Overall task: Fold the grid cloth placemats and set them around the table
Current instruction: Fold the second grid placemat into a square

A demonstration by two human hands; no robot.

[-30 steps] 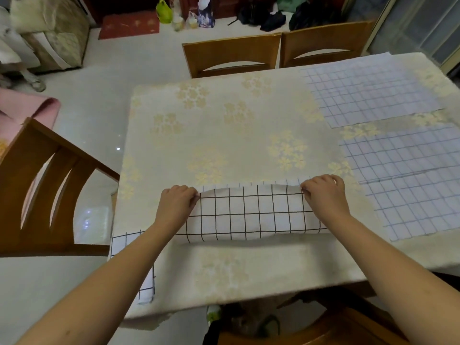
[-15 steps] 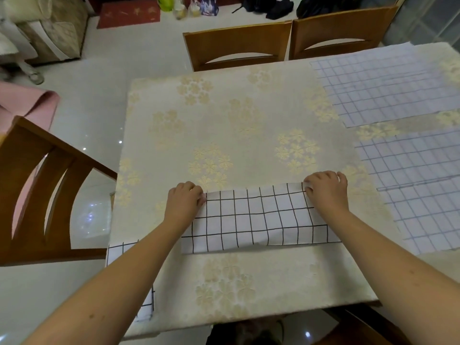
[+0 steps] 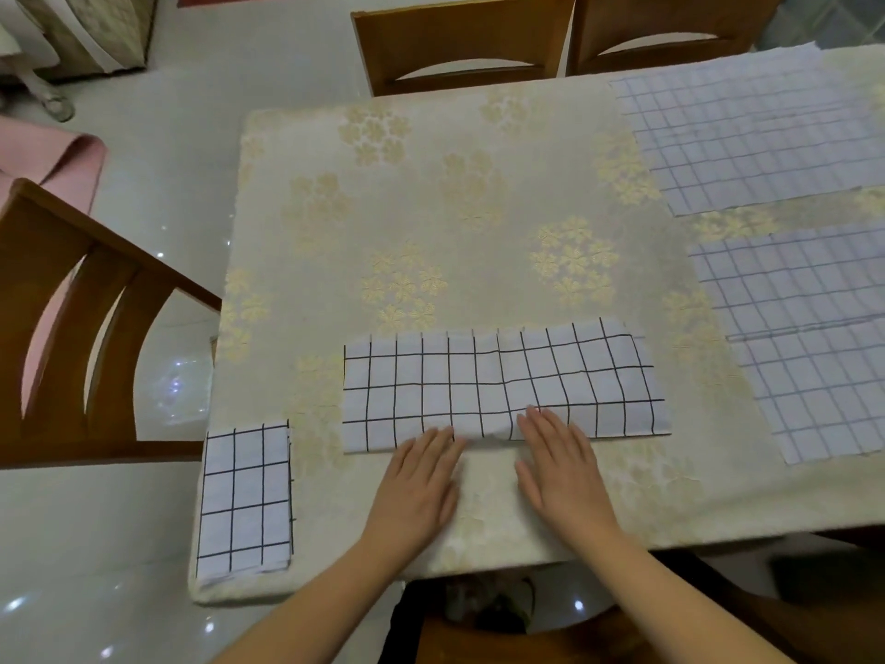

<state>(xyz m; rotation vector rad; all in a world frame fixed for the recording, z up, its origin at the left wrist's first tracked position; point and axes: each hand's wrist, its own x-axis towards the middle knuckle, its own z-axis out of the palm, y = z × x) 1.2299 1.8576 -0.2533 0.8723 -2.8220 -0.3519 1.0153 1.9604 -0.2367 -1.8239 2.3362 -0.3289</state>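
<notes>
A white placemat with a black grid lies folded into a long strip on the near middle of the table. My left hand and my right hand rest flat, fingers together, on the tablecloth at its near edge, fingertips touching the fold. Neither holds anything. A smaller folded grid placemat sits at the table's near left corner. Two unfolded grid placemats lie flat on the right, one farther away and one nearer.
The table carries a cream cloth with gold flowers. A wooden chair stands at the left side, two more at the far side. Another chair seat shows below the near edge. Pink fabric lies on the floor at left.
Both hands let go of the strip's far corners and moved down to the middle of its near edge, now lying flat. The strip rests flat on the table.
</notes>
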